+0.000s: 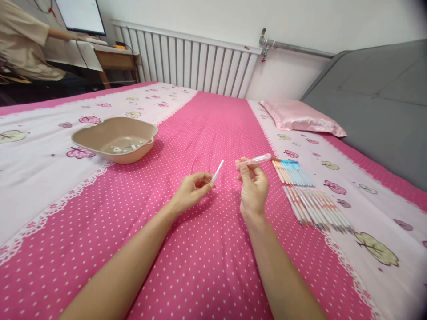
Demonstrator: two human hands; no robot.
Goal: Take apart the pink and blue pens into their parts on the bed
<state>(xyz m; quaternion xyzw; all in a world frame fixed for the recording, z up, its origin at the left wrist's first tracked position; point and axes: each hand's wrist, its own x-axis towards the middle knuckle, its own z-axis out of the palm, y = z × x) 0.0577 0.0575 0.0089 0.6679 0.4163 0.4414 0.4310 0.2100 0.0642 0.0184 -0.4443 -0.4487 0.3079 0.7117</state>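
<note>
L hand (192, 191), mid-scene just L of centre: thumb + index tips pinched together on a slim white stick (217, 172), which tilts up & away to the far R w/ its upper end free. Other L fingers loosely curled; can't tell if they touch it too.

R hand (254, 189), a bit R of centre: thumb pressed vs fingers, clamped on a clear, pink-tinted tube (262, 159) held roughly crosswise. Its R end sticks out past the fingers, near the far row of pens. Remaining R fingers bent, slightly apart, palm side partly showing. The 2 hands are apart, a small gap btwn stick & tube, both held above the pink polka-dot bedspread (220, 120).

R of the R hand, 2 neat rows of slim pens on the bed: far row (293, 172) = orange ones on the L, light-blue on the R; near row (316, 208) = pale/clear bodies w/ reddish marks, laid side by side. Exact pen type too small to tell.

Far L on the bed: tan plastic basin (100, 134) w/ small white pcs (117, 149) inside. Far R: pink satin pillow (300, 116) by a grey headboard (373, 98). Beyond the bed, a white radiator (187, 58); far L, a person (25, 40) at a desk w/ a monitor (82, 15).
</note>
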